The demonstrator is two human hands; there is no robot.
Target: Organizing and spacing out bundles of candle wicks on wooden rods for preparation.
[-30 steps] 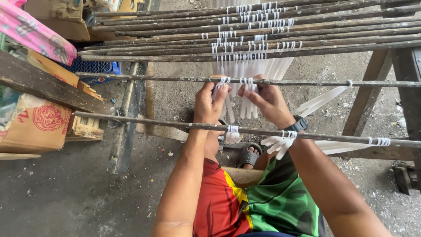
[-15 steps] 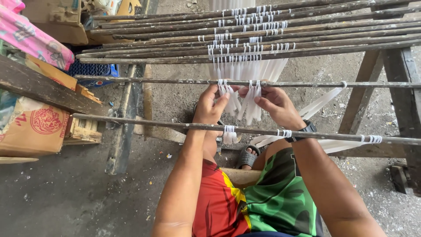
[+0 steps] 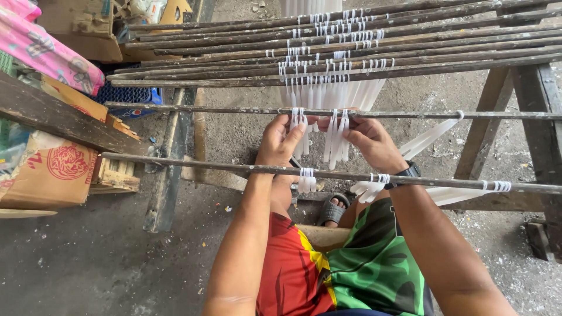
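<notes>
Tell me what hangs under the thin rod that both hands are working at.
Under the thin rod hang bunches of white candles, tied on by their wicks. The left hand and right hand cover parts of them; the near rod crosses their lower ends.

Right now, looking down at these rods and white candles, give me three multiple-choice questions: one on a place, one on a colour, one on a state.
1. Where is the left hand?
A. At the candles hung on the second-nearest rod
B. On the cardboard box
C. On the floor

2. What colour are the hanging candles?
A. Red
B. White
C. Blue

3. How is the right hand?
A. Resting flat on the knee
B. Fingers pinching the candle strings at the rod
C. Out of sight

Answers: 1 A, its fingers touch the candles hung there; 2 B, every candle is white; 3 B, its fingertips close on the loops at the rod.
</notes>
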